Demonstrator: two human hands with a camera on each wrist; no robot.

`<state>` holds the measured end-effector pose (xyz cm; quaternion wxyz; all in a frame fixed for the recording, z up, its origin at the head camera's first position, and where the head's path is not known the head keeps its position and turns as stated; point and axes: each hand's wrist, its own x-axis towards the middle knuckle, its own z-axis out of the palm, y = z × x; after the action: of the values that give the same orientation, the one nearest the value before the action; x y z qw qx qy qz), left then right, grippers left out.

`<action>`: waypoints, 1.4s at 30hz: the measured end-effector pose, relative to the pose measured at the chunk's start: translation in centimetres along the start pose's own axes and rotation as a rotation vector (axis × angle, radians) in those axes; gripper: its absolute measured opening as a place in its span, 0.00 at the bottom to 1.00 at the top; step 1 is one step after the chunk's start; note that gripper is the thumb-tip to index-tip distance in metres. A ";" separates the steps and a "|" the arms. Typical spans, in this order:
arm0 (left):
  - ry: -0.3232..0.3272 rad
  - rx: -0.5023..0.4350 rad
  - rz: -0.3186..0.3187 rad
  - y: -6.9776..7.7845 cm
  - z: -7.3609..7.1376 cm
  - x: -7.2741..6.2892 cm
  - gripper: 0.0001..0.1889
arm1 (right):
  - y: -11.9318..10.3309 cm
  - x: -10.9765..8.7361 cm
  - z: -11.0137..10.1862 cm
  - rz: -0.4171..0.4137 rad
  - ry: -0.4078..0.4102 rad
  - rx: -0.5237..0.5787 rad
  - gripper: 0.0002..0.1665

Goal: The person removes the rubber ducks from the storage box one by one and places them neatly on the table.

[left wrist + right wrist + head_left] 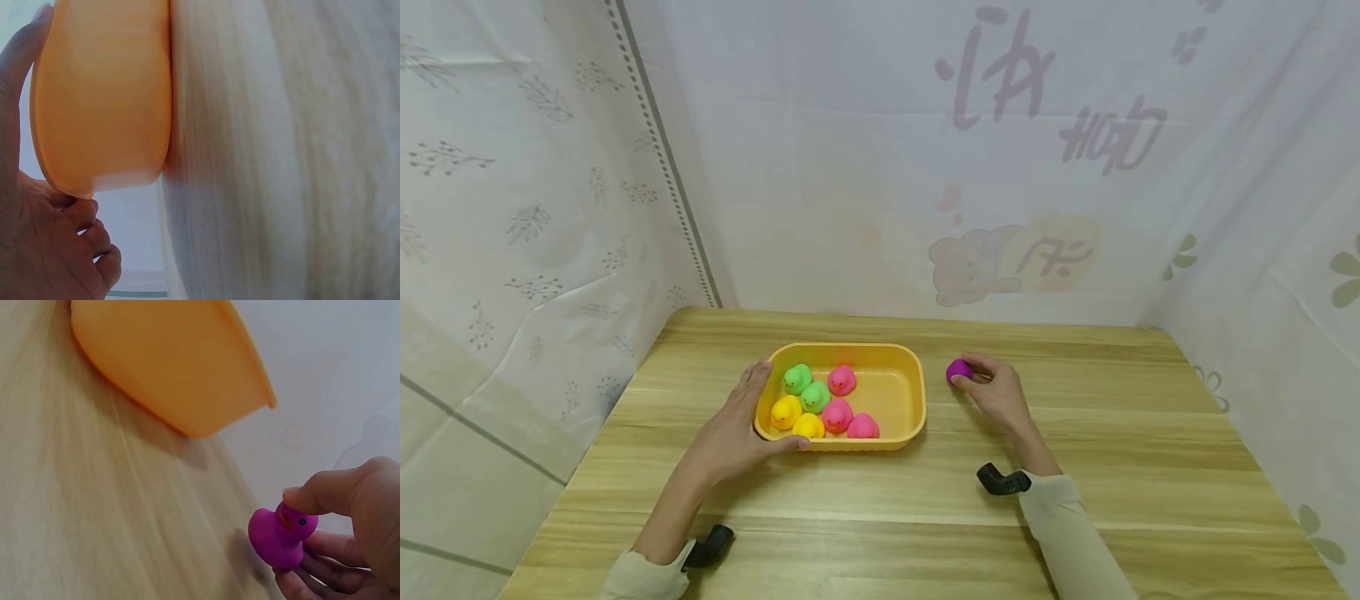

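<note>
We are holding a small purple duck [958,372] in our right hand [997,398]. The duck is staying outside the yellow box [904,398], near its right end and apart from it. It is showing an orange beak and a dark eye, and its shadow is falling on the worktop [880,542]. We cannot tell if its bottom is touching the wood. Our right fingers [340,547] are closing around the duck, with the thumb pressing on its head.

The box is standing flat on the worktop. Our left hand [730,433] is touching its left end. The thumb is lying along the near rim and the left fingers [81,215] are resting at the left side, so this hand is spreading wide around the corner.

Inside the box, seven ducks are sitting, mostly on the left. Two green ducks [815,397] and one pink duck [842,380] are sitting farther back. Two yellow ducks [786,412] and two more pink ducks [837,416] are sitting nearer us.

We are wearing pale sleeves [1071,529], and a black gadget [1002,481] is poking out at each wrist. Behind the worktop, a white cloth [820,183] is hanging, showing a faint bear [973,265].
</note>
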<state>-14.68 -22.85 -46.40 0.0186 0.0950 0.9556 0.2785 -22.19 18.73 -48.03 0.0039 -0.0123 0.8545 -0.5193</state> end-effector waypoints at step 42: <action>0.001 0.000 0.001 -0.1 0.1 0.0 0.70 | -1.3 -0.3 -1.7 0.006 -0.054 -0.154 0.42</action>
<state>-14.73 -22.89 -46.51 0.0182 0.0954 0.9555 0.2787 -21.90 19.64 -46.10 0.0277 -0.0239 0.8915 -0.4516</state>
